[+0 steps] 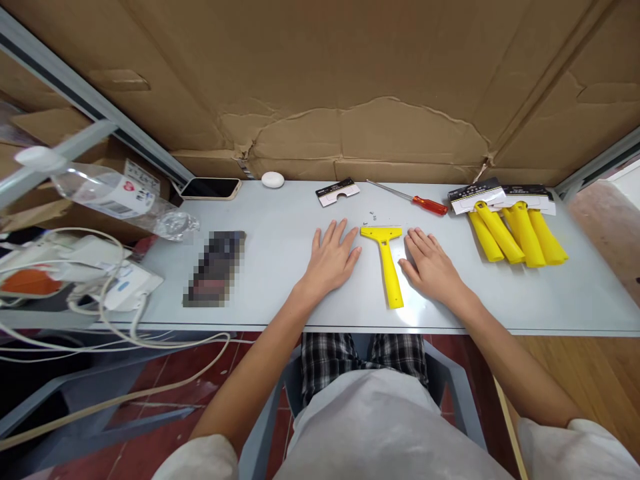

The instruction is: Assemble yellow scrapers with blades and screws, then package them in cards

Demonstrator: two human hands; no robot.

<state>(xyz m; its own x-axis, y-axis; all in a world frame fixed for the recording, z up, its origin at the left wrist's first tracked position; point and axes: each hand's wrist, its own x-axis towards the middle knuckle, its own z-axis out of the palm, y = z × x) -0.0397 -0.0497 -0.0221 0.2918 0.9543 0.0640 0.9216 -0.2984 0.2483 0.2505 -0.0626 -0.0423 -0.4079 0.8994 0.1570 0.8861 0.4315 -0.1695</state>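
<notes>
A yellow scraper point(389, 267) lies on the white table between my two hands, its wide head toward the back. Flat on the table to its left rests my left hand point(331, 257), fingers spread and holding nothing. On the other side, my right hand point(429, 262) lies palm down with its fingers stretched out, close to the scraper but apart from it. Several tiny metal pieces point(373, 217) sit just beyond the scraper's head. Farther back are a black-and-white card point(337, 193) and a screwdriver point(430, 205) with a red handle.
Several yellow scraper handles point(533, 237) with cards lie at the right. A phone point(211, 189), a white oval object point(273, 179) and a blurred-out dark object point(215, 270) are on the left. A plastic bottle point(115, 193) and white cables point(107, 287) crowd the left end. Cardboard point(350, 80) stands behind.
</notes>
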